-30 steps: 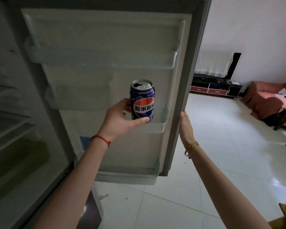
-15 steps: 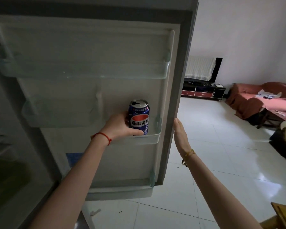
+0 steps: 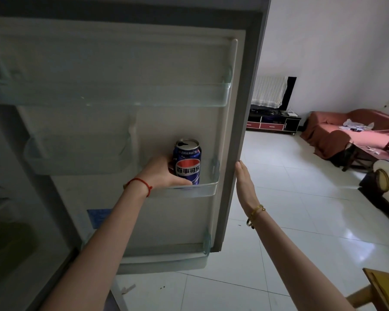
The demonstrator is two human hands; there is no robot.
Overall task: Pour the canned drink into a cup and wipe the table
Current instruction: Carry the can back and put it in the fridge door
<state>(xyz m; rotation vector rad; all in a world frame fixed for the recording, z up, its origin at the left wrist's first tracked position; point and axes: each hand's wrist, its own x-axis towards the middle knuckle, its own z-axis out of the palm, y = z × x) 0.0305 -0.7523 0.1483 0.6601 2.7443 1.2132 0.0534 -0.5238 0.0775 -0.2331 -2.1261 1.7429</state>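
Fridge door (image 3: 126,122) open onto white-tiled floor (image 3: 290,209).

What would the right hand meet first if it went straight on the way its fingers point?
The right hand lies flat along the fridge door edge, fingers pointing up it. Going on, it would likely just slide along that edge; depth is unclear.

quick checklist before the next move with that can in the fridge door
1. Left hand grips the can: ok.
2. Can upright: ok.
3. Can's base seated in the door shelf: cannot tell, the rim hides it.
4. Can sealed: not ok, the top shows an opening.
5. Right hand flat against the fridge door edge: ok.
6. Cup in view for pouring: not ok.
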